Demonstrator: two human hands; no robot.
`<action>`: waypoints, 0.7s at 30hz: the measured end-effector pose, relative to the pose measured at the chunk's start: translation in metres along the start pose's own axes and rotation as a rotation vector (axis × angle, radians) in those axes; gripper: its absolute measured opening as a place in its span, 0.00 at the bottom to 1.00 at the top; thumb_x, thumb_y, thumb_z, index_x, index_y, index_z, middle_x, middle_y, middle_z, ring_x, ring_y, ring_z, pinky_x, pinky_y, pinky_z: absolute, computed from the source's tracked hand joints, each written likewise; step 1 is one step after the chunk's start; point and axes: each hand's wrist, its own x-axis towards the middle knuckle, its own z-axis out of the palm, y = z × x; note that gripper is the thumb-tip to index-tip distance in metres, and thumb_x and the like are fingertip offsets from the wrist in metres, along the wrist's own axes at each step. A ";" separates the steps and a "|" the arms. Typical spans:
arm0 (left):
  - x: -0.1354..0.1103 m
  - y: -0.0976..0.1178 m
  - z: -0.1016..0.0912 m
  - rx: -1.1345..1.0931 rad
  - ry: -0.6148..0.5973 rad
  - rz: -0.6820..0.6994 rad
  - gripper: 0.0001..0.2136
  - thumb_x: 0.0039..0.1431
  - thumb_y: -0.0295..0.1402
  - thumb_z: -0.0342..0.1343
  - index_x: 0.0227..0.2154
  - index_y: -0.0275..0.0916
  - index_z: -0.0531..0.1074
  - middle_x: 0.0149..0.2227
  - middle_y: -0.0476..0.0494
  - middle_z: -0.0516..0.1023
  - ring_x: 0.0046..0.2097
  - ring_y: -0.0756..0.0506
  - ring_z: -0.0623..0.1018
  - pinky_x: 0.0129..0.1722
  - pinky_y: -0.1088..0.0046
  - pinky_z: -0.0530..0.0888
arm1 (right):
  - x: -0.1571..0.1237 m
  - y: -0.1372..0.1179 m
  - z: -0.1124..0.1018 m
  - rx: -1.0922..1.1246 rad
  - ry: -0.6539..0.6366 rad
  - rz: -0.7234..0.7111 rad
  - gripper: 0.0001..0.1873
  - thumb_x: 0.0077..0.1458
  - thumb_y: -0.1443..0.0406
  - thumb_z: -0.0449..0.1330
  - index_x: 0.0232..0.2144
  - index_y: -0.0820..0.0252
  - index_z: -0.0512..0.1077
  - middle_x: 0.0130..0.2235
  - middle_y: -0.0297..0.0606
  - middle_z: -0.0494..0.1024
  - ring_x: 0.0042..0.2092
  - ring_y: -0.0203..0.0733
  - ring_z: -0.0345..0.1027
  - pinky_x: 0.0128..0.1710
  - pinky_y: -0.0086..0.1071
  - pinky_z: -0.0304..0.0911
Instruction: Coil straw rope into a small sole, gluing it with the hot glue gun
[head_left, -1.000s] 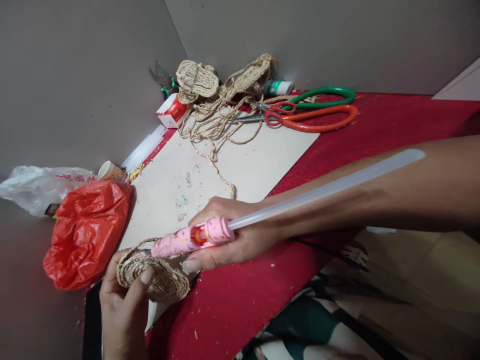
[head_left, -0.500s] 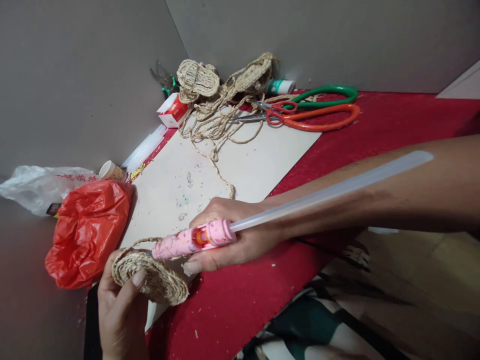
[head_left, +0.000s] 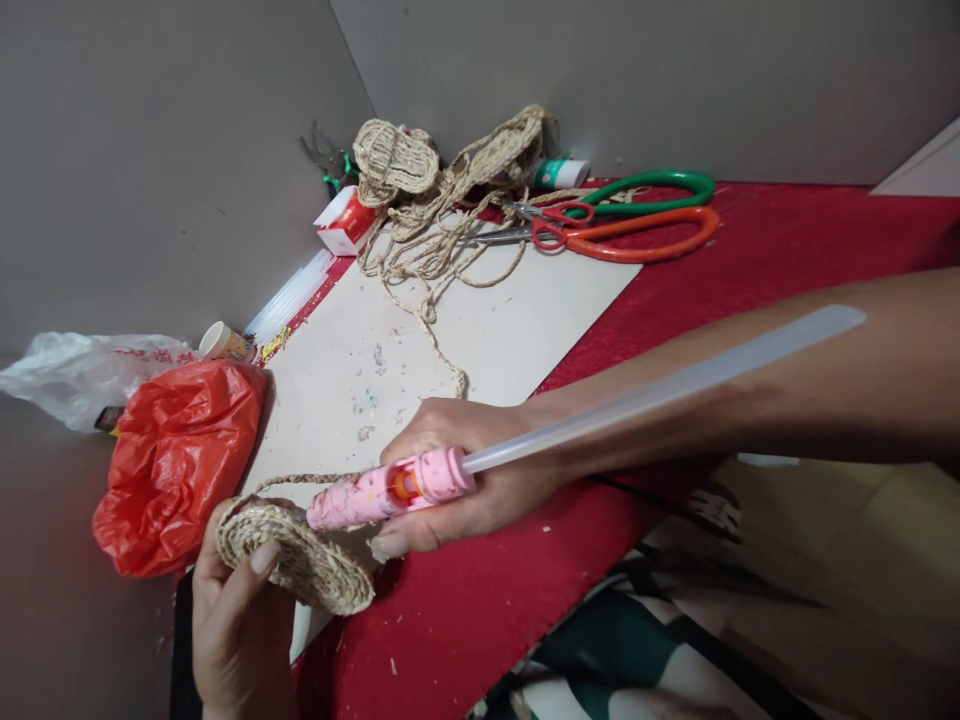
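My left hand (head_left: 240, 610) is closed on a coiled straw-rope sole (head_left: 322, 572), an oval of wound cord, with the thumb on its face. A pink hot glue gun (head_left: 386, 490) is gripped in my right hand (head_left: 472, 470), its nozzle end at the upper edge of the sole. A long clear glue stick (head_left: 675, 385) sticks out of the gun's back and lies along my right forearm. From the sole's edge a strand of straw rope (head_left: 304, 480) runs behind the gun. The nozzle tip is mostly hidden.
A white board (head_left: 480, 320) lies on the red cloth (head_left: 795, 240). At the back are a straw rope heap (head_left: 420, 225), a coiled sole (head_left: 397, 158), scissors (head_left: 637, 235), pliers (head_left: 326, 160) and a small box (head_left: 346, 222). To the left stand a red bag (head_left: 180, 460) and paper cup (head_left: 223, 342).
The sole and my left hand have shifted slightly left and tilted a little. The rear of the glue gun has dropped slightly; the rope strand behind it shows straighter.
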 end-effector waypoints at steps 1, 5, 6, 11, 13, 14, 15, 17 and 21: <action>0.000 0.001 0.000 0.002 0.003 0.002 0.11 0.47 0.31 0.60 0.36 0.39 0.73 0.33 0.44 0.75 0.33 0.45 0.75 0.32 0.69 0.73 | 0.000 0.000 -0.001 -0.026 -0.011 0.000 0.21 0.53 0.55 0.58 0.18 0.63 0.59 0.18 0.26 0.58 0.20 0.26 0.49 0.20 0.23 0.46; 0.002 0.004 -0.002 0.029 0.062 0.044 0.12 0.46 0.32 0.61 0.36 0.39 0.72 0.33 0.44 0.75 0.33 0.45 0.75 0.32 0.68 0.73 | 0.001 0.000 -0.008 -0.315 -0.166 0.063 0.13 0.47 0.60 0.61 0.20 0.63 0.65 0.20 0.30 0.67 0.21 0.28 0.54 0.22 0.26 0.46; 0.002 0.005 -0.003 0.038 0.088 0.069 0.12 0.46 0.31 0.61 0.35 0.39 0.72 0.33 0.45 0.75 0.33 0.45 0.74 0.33 0.69 0.73 | 0.002 0.001 -0.010 -0.437 -0.233 0.074 0.10 0.47 0.62 0.61 0.21 0.62 0.67 0.22 0.31 0.69 0.22 0.29 0.55 0.22 0.27 0.45; 0.003 0.007 -0.009 0.124 0.197 0.186 0.12 0.44 0.27 0.64 0.34 0.40 0.72 0.32 0.51 0.74 0.32 0.50 0.73 0.35 0.74 0.71 | 0.005 0.011 -0.012 -0.862 -0.427 0.036 0.11 0.51 0.59 0.56 0.27 0.62 0.70 0.27 0.39 0.74 0.25 0.37 0.61 0.25 0.32 0.44; 0.001 0.007 -0.011 0.194 0.215 0.210 0.14 0.43 0.28 0.64 0.35 0.40 0.72 0.32 0.51 0.74 0.32 0.49 0.73 0.35 0.75 0.70 | 0.005 0.011 -0.014 -0.905 -0.473 0.039 0.17 0.51 0.53 0.57 0.30 0.63 0.71 0.29 0.41 0.74 0.28 0.39 0.64 0.26 0.32 0.46; -0.001 0.007 -0.012 0.231 0.216 0.219 0.14 0.43 0.28 0.65 0.36 0.40 0.72 0.32 0.50 0.74 0.32 0.49 0.73 0.35 0.75 0.70 | 0.006 0.008 -0.016 -0.908 -0.506 0.048 0.20 0.49 0.51 0.59 0.32 0.63 0.71 0.30 0.41 0.74 0.30 0.40 0.65 0.27 0.32 0.48; -0.003 0.007 -0.012 0.264 0.208 0.225 0.14 0.43 0.29 0.65 0.36 0.39 0.73 0.32 0.50 0.74 0.32 0.49 0.73 0.34 0.75 0.70 | 0.007 0.004 -0.018 -0.901 -0.541 0.065 0.22 0.47 0.49 0.60 0.33 0.63 0.71 0.32 0.42 0.74 0.31 0.41 0.65 0.28 0.32 0.49; -0.006 0.006 -0.011 0.314 0.175 0.232 0.14 0.44 0.31 0.65 0.37 0.39 0.73 0.31 0.50 0.73 0.31 0.49 0.72 0.33 0.75 0.70 | 0.010 -0.010 -0.024 -0.862 -0.587 0.106 0.24 0.44 0.50 0.63 0.37 0.62 0.72 0.36 0.42 0.74 0.35 0.41 0.66 0.30 0.32 0.53; -0.011 0.006 -0.001 0.341 0.142 0.213 0.15 0.43 0.34 0.66 0.36 0.40 0.73 0.30 0.49 0.74 0.30 0.49 0.72 0.31 0.76 0.69 | 0.024 -0.032 -0.026 -0.665 -0.351 0.061 0.16 0.54 0.60 0.58 0.42 0.65 0.71 0.40 0.43 0.75 0.38 0.37 0.67 0.37 0.30 0.59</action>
